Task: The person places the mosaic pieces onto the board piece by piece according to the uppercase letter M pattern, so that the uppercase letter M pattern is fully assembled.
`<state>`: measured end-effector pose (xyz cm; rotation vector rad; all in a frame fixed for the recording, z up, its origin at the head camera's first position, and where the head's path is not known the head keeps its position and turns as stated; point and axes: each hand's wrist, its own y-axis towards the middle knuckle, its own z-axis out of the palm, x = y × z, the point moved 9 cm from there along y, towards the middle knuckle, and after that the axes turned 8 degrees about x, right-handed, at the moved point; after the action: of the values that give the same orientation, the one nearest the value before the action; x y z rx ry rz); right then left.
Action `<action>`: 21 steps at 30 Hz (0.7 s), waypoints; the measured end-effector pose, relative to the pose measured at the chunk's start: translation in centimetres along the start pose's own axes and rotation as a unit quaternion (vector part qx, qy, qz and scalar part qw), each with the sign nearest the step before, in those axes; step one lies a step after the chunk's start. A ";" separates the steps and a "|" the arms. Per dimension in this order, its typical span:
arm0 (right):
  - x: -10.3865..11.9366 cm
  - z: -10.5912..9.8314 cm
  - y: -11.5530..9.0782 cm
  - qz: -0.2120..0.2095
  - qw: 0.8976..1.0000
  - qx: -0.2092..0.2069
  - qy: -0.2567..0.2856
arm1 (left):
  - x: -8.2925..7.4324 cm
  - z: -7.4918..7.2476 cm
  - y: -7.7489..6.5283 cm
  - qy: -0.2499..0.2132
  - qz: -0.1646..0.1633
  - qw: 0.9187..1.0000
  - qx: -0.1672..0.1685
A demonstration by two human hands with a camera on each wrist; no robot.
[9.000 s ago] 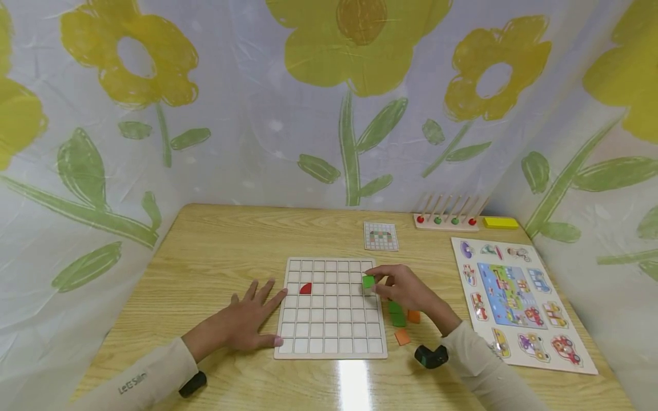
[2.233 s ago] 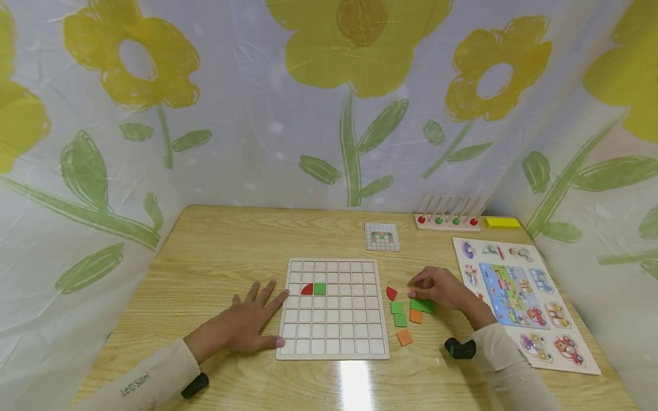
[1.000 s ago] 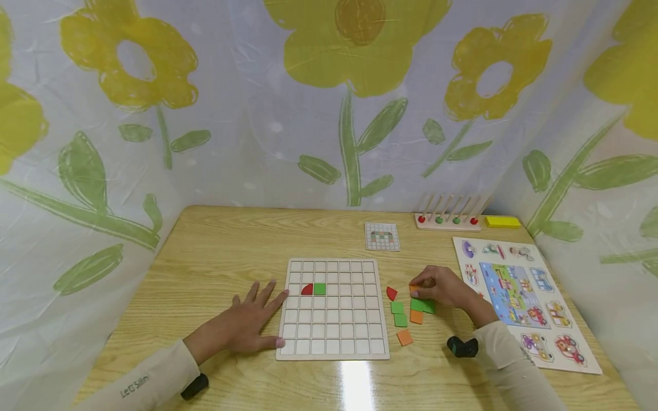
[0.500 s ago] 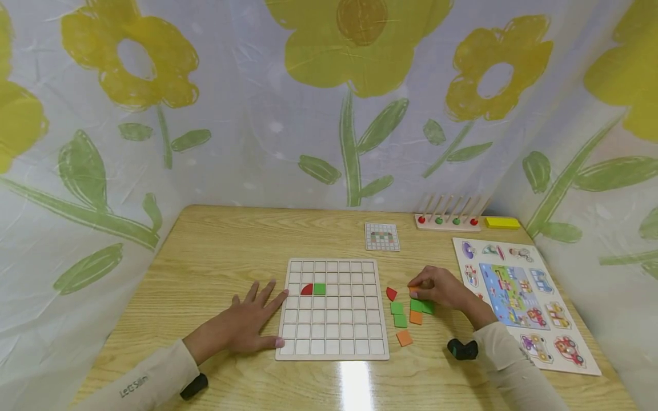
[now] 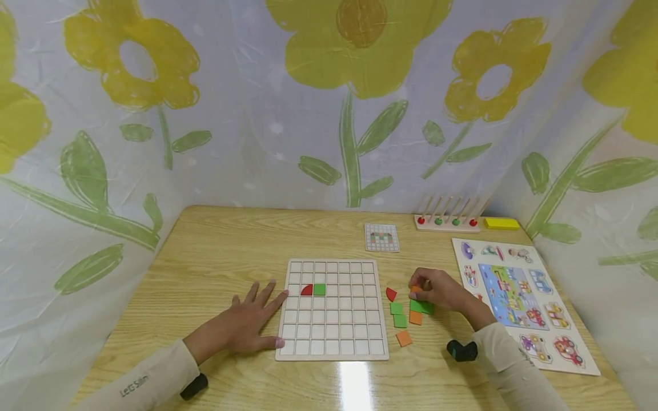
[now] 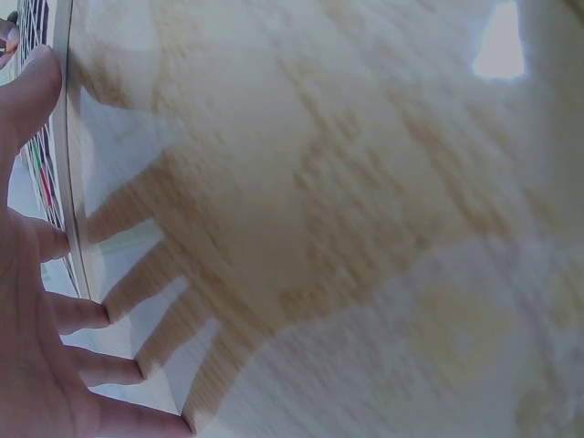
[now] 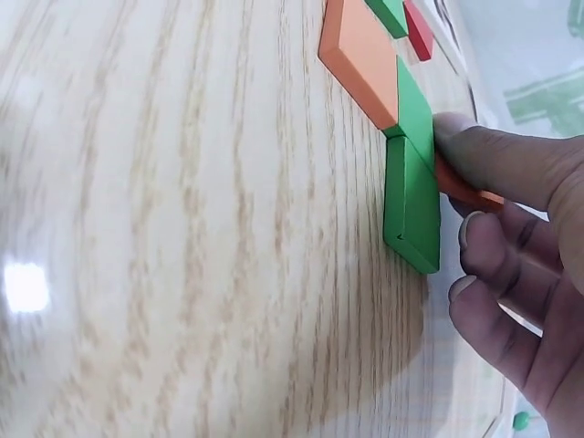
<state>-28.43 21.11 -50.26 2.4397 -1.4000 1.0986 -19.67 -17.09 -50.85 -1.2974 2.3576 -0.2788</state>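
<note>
Now there's a second piece down on the gridded board (image 5: 332, 330): the green square (image 5: 319, 289) that was in the right hand over the grid's right side earlier lies right beside the red quarter-circle (image 5: 307, 290), so the row looks to be building rightwards, two pieces long, with the other cells bare. And the right hand (image 5: 444, 290) has gone back to the loose pieces beside the board, thumb and fingers pinching an orange tile (image 7: 473, 193), a touch more of it showing than a couple of seconds ago; whether it's lifted off the worktop (image 5: 231, 240), I can't tell. Just on the near side of it, a pair of green tiles (image 5: 421, 306) sit edge to edge, a second orange tile (image 5: 416, 318) touching them, a lone orange tile (image 5: 404, 338) apart, and closer to the board two more green squares (image 5: 400, 321) and a loose red quarter (image 5: 391, 294). Across the way, the left hand (image 5: 245, 322) hasn't budged, fingers straight and spread, gripping nothing, thumb and forefinger at the board's left edge, seemingly steadying it, while the patterned card (image 5: 381, 238) lies beyond, untouched
</note>
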 end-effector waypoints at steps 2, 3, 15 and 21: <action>0.1 0.0 -0.1 -0.004 1.000 -0.003 0.001 | 0.0 0.0 0.0 0.000 0.001 1.000 0.001; 0.1 0.0 -0.1 -0.007 1.000 -0.004 0.003 | 0.0 0.0 0.0 0.000 0.001 1.000 0.000; 0.9 -0.6 0.0 -0.019 0.999 -0.034 0.017 | -0.2 -0.2 0.0 0.005 0.004 1.000 -0.001; 1.6 -0.3 0.3 -0.011 0.999 -0.029 0.031 | -0.1 -0.1 0.1 0.010 0.003 1.000 0.000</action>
<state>-28.33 20.00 -49.06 2.3549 -1.3628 1.1020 -19.71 -16.92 -50.78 -1.2925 2.3793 -0.2904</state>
